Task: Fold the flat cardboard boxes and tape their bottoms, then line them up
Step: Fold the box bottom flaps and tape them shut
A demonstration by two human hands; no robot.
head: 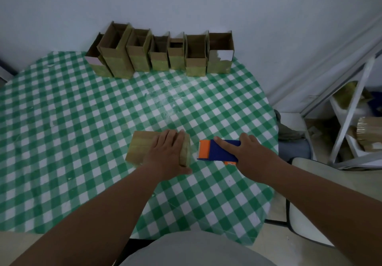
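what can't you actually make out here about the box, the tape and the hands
Head view only:
- box: taped end's seam is hidden by the left hand lying over it.
- tape dispenser: roll and blade unseen; right hand covers its rear.
- row of boxes: bottoms face the table, tape unverifiable.
- shelf: contents blurred, cut off by the frame edge.
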